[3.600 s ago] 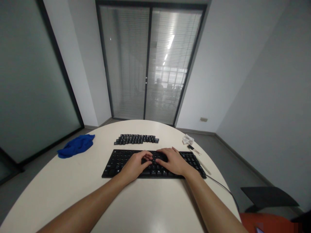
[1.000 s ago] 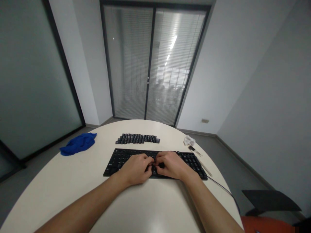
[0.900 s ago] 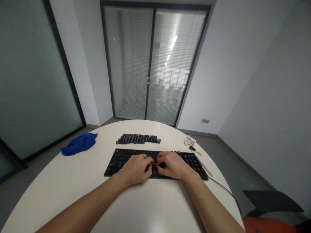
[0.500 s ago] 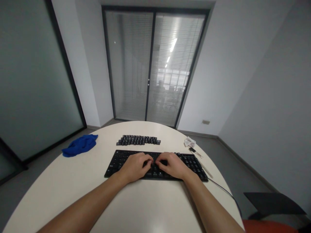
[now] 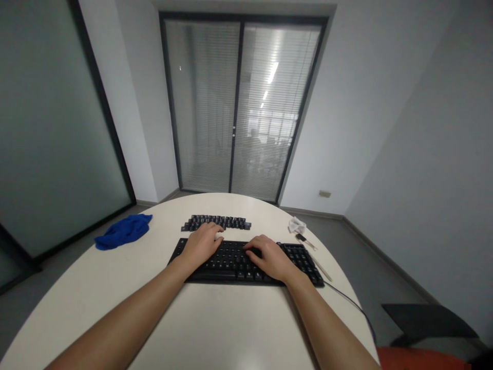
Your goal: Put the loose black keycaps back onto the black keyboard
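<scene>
A black keyboard (image 5: 231, 260) lies across the white round table (image 5: 215, 324). Rows of loose black keycaps (image 5: 231, 222) sit just beyond its far edge. My left hand (image 5: 204, 242) reaches over the keyboard's left part, its fingertips at the near side of the keycap rows, thumb and fingers apart with nothing seen between them. Over the right-centre of the keyboard rests my right hand (image 5: 269, 257), fingers bent and thumb apart from them, with nothing visible in it.
A blue cloth (image 5: 124, 232) lies at the table's left edge. On the right are a crumpled white tissue (image 5: 297, 225), a small brush (image 5: 306, 240) and a thin pale stick (image 5: 321, 267). The keyboard's cable (image 5: 346, 298) runs off the right edge.
My left hand has moved away from my right hand, forward and left to the keycap rows, and its fingers have parted. My right hand has stayed nearly in place, its pinch loosened.
</scene>
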{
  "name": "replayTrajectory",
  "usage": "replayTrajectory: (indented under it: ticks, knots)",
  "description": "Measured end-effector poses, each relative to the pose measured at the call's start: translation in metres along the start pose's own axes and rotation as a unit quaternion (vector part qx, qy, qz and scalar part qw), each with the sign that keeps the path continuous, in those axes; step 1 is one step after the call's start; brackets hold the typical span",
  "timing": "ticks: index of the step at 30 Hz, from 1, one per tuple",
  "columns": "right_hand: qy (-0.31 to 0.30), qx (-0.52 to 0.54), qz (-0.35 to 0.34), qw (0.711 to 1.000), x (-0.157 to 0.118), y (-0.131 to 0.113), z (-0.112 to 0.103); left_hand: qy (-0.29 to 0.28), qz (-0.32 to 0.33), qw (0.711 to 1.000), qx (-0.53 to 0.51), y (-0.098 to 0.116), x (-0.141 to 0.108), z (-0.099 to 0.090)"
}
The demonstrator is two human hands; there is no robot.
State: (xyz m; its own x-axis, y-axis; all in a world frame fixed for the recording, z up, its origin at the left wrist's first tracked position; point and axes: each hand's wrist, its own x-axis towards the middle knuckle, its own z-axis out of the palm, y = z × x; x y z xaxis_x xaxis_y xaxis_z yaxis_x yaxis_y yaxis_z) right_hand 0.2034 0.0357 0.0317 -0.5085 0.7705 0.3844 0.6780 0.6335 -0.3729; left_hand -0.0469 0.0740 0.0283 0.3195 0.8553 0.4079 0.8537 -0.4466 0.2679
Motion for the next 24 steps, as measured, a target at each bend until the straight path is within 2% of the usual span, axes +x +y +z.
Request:
replayTrajectory:
  ticks: [5, 10, 17, 24]
  knots:
    - [0.002, 0.002, 0.017, 1.0, -0.002, 0.003, 0.001, -0.031, 0.039, 0.997, 0.063, -0.003, 0.027, -0.002]
    - [0.0, 0.005, 0.026, 1.0, -0.003, 0.004, 0.0, -0.05, 0.052, 0.993, 0.089, -0.006, 0.046, 0.007]
    - [-0.001, 0.001, 0.021, 1.0, -0.003, 0.004, -0.001, -0.076, 0.064, 0.987, 0.125, -0.003, 0.054, 0.022]
    - [-0.005, -0.003, 0.02, 1.0, -0.001, 0.003, -0.001, -0.089, 0.077, 0.985, 0.127, -0.001, 0.057, 0.023]
